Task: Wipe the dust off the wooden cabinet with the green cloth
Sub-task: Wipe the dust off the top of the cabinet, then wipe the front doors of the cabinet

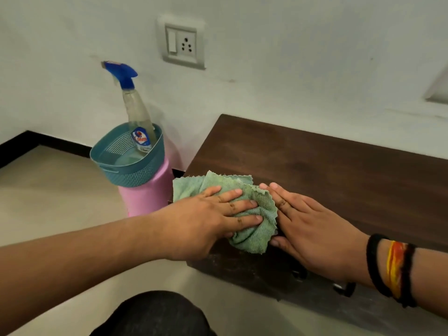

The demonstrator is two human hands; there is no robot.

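Left hand (pixel 206 221), fingers straight and slightly spread, presses the crumpled green terry cloth (pixel 244 214) onto the dark wooden cabinet top (pixel 327 170). Right hand (pixel 312 231) lies flat, fingertips touching the cloth's edge. Beyond the fingers, most surface looks unwiped; wiping seems barely begun.

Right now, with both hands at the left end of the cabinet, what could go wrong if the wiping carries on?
1. The green cloth is bunched and overhangs the wooden cabinet corner; a leftward stroke could drag it off.
2. The blue basket with the spray bottle sits atop a pink container beside that edge; the left hand might knock it.
3. The right hand lies on bare wood, possibly smudging it.
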